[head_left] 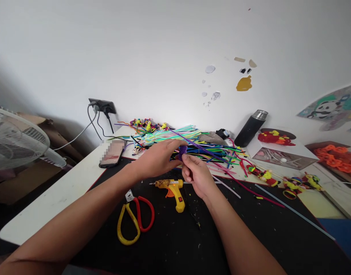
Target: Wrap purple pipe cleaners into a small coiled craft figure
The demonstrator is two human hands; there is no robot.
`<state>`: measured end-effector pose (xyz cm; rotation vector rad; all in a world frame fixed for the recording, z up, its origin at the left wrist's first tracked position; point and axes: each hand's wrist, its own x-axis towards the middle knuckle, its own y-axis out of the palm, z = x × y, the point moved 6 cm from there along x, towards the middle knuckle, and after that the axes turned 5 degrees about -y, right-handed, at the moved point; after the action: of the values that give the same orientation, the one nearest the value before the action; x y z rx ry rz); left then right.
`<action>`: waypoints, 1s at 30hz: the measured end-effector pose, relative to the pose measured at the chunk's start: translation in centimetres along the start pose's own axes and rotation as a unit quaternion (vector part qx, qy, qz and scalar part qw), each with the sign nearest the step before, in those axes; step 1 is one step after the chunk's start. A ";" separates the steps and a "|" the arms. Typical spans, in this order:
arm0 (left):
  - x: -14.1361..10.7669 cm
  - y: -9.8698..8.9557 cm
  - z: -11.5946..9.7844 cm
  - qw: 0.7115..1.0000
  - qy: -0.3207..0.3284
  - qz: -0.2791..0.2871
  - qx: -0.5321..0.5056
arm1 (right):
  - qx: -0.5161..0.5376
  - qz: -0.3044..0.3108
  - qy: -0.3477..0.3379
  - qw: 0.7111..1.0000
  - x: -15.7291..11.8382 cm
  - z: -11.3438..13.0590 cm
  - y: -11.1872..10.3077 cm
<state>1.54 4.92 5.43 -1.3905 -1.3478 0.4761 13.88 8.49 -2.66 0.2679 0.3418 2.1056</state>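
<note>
Black mat (pixel 169 240) bears glue gun (pixel 175 189) near right hand (pixel 198 175).

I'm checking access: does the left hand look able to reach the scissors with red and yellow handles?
Probably yes: the scissors lie uncovered, though the left hand holds a fuzzy purple piece.

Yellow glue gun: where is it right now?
In the head view, the glue gun lies near the middle, on the black mat, right of the scissors and below the left hand.
</note>
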 end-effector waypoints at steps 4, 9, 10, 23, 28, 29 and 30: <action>-0.1 0.0 -0.1 1.000 -0.007 -0.007 0.009 | 0.004 0.003 0.001 1.000 -0.1 0.1 0.2; -0.3 -0.4 0.0 1.000 -0.011 -0.013 0.011 | 0.009 0.014 0.007 1.000 -0.1 0.1 0.4; -0.3 -0.5 0.0 1.000 -0.011 -0.013 0.010 | 0.011 0.017 0.007 1.000 -0.2 0.2 0.4; -0.4 -0.9 -0.5 0.999 0.003 -0.017 0.035 | 0.031 0.019 0.013 0.999 -0.1 0.1 0.5; -0.4 -1.1 -0.6 0.999 0.004 -0.023 0.040 | 0.035 0.013 0.016 0.999 -0.2 0.1 0.6; -0.4 -1.1 -0.7 0.999 0.006 -0.026 0.040 | 0.036 0.011 0.017 0.999 -0.2 0.1 0.6; -0.4 -1.2 -0.7 0.999 0.009 -0.028 0.039 | 0.037 0.011 0.017 0.999 -0.2 0.1 0.6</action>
<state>1.49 3.98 6.48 -1.2860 -1.3361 0.4726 13.56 8.07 -2.35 0.2791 0.4393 2.1233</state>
